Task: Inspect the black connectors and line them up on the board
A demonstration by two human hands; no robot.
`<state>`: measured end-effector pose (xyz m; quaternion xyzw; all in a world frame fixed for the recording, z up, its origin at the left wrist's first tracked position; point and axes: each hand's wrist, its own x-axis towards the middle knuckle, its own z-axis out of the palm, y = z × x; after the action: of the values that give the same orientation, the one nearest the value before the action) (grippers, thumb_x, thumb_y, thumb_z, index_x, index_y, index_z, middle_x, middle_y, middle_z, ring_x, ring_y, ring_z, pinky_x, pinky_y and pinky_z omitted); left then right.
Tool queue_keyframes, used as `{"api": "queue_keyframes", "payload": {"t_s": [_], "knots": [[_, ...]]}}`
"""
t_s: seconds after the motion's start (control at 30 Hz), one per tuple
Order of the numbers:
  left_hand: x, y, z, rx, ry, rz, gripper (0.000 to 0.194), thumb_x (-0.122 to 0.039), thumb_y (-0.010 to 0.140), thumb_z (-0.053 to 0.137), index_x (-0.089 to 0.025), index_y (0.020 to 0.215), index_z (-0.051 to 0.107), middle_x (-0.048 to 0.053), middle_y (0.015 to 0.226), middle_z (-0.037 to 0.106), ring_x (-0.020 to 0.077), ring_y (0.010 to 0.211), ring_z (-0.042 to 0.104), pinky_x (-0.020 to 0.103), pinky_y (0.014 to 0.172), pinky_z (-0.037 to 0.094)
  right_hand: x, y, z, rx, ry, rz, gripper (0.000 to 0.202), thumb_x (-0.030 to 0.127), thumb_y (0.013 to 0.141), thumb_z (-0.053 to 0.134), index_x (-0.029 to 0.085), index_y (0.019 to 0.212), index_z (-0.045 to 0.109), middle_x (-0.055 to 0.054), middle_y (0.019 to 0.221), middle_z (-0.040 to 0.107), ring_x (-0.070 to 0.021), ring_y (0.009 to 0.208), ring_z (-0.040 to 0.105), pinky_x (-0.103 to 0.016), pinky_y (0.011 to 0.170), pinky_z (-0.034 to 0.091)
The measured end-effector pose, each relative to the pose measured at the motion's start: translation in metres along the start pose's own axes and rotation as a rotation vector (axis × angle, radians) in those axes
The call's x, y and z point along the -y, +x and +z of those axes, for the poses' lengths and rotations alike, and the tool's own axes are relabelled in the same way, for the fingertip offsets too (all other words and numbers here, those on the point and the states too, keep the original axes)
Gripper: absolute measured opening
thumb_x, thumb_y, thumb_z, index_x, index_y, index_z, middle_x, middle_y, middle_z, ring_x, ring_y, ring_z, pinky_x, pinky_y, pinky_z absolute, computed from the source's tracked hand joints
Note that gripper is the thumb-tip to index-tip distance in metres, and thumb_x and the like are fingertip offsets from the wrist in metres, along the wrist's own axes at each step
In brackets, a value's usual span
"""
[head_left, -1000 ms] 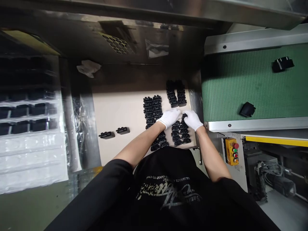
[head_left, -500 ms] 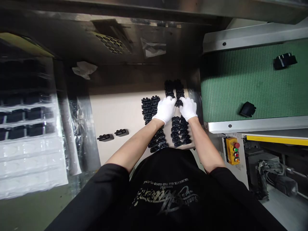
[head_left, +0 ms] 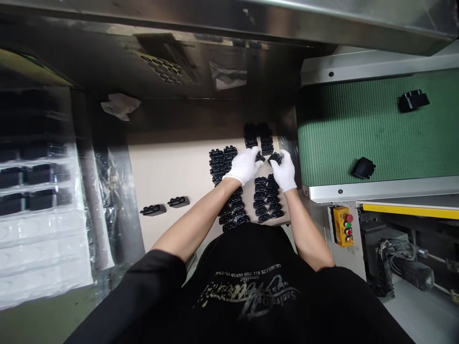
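White gloves cover both of my hands. My left hand [head_left: 245, 166] grips a small black part [head_left: 260, 156] at its fingertips, beside the left rows of black parts [head_left: 216, 162]. Between thumb and fingers, my right hand [head_left: 283, 170] holds another black part [head_left: 275, 157], tilted. The two held parts are close together but apart. Two short stacks of black parts [head_left: 266, 136] stand just beyond my hands. Nearer my body, two more rows of black parts [head_left: 260, 196] lie on the beige work surface [head_left: 172, 167].
Two black parts [head_left: 178, 201] lie apart on the left. A green conveyor [head_left: 333, 138] carries two black pieces [head_left: 363, 167]. Clear trays [head_left: 39, 239] stand at far left. A metal beam [head_left: 229, 19] crosses above; a yellow button box [head_left: 343, 226] is at right.
Both hands have drawn back from the short stacks, each now with a black part showing in its fingers. The view has shifted slightly, and the conveyor pieces appear a little further left.
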<state>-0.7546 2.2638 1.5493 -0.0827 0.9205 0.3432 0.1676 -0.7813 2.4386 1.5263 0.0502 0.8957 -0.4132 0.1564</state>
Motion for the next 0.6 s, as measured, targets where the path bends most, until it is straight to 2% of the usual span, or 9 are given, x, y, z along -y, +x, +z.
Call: {"api": "queue_keyframes", "payload": {"t_s": [0.03,0.1,0.13,0.2,0.3,0.37,0.47,0.53,0.6], "knots": [[0.005,-0.011,-0.007,-0.035,-0.255,-0.023,0.050,-0.026,0.100,0.066,-0.015,0.149,0.058,0.018,0.138,0.070,0.0331,0.123,0.068,0.049,0.106,0.056,0.003,-0.010,-0.004,0.009,0.207,0.024,0.052,0.031,0.096,0.066,0.020,0.145,0.053,-0.012,0.137,0.067,-0.0227,0.119,0.068,-0.040,0.109,0.057],[0.014,-0.040,-0.022,-0.035,-0.807,-0.048,0.053,-0.028,0.097,0.072,-0.018,0.148,0.059,0.015,0.143,0.067,0.0284,0.120,0.070,0.046,0.104,0.060,0.012,-0.034,-0.015,0.137,0.632,0.073,0.050,0.036,0.094,0.069,0.024,0.140,0.054,-0.006,0.122,0.069,-0.0165,0.100,0.070,-0.034,0.097,0.060],[0.017,-0.057,-0.029,0.002,-1.015,-0.040,0.053,-0.029,0.093,0.078,-0.019,0.143,0.063,0.014,0.142,0.067,0.0263,0.117,0.070,0.045,0.102,0.061,0.019,-0.047,-0.021,0.238,0.821,0.091,0.046,0.036,0.092,0.072,0.025,0.134,0.056,-0.002,0.114,0.069,-0.0145,0.093,0.070,-0.032,0.091,0.061],[0.019,-0.092,-0.040,0.072,-1.260,0.002,0.050,-0.025,0.083,0.088,-0.021,0.130,0.071,0.010,0.131,0.070,0.0235,0.110,0.071,0.042,0.099,0.062,0.033,-0.073,-0.033,0.444,1.086,0.109,0.043,0.029,0.085,0.079,0.026,0.123,0.058,0.002,0.105,0.068,-0.0129,0.090,0.070,-0.030,0.087,0.060],[0.010,-0.139,-0.049,0.078,-1.423,0.057,0.042,-0.011,0.073,0.089,-0.021,0.113,0.076,0.006,0.115,0.074,0.0228,0.105,0.072,0.039,0.094,0.062,0.055,-0.107,-0.043,0.642,1.181,0.105,0.050,0.014,0.073,0.082,0.025,0.115,0.059,0.002,0.102,0.070,-0.0141,0.088,0.071,-0.032,0.085,0.061],[0.001,-0.162,-0.051,0.086,-1.549,0.070,0.044,-0.008,0.073,0.082,-0.021,0.114,0.076,0.005,0.112,0.074,0.0230,0.101,0.072,0.036,0.087,0.062,0.067,-0.125,-0.046,0.739,1.134,0.084,0.053,0.013,0.071,0.082,0.024,0.118,0.060,0.001,0.100,0.071,-0.0154,0.080,0.069,-0.035,0.079,0.061],[-0.010,-0.188,-0.049,0.076,-1.681,0.079,0.060,-0.010,0.072,0.085,-0.024,0.129,0.071,0.003,0.109,0.071,0.0186,0.089,0.070,0.032,0.077,0.060,0.079,-0.144,-0.047,0.843,1.100,0.048,0.061,0.019,0.073,0.084,0.025,0.129,0.060,0.001,0.096,0.070,-0.0161,0.070,0.064,-0.037,0.070,0.057],[-0.014,-0.201,-0.046,0.017,-1.665,0.086,0.072,-0.014,0.071,0.092,-0.025,0.138,0.066,0.000,0.100,0.067,0.0148,0.081,0.066,0.031,0.075,0.059,0.083,-0.154,-0.048,0.904,1.112,0.038,0.065,0.025,0.075,0.085,0.026,0.134,0.058,0.001,0.095,0.070,-0.0155,0.066,0.061,-0.035,0.066,0.053],[-0.017,-0.211,-0.043,-0.023,-1.604,0.098,0.078,-0.016,0.073,0.095,-0.027,0.143,0.062,-0.003,0.094,0.064,0.0135,0.077,0.064,0.030,0.074,0.059,0.087,-0.162,-0.049,0.963,1.127,0.046,0.061,0.035,0.078,0.084,0.027,0.133,0.058,0.001,0.091,0.071,-0.0137,0.059,0.057,-0.032,0.060,0.049]]}}
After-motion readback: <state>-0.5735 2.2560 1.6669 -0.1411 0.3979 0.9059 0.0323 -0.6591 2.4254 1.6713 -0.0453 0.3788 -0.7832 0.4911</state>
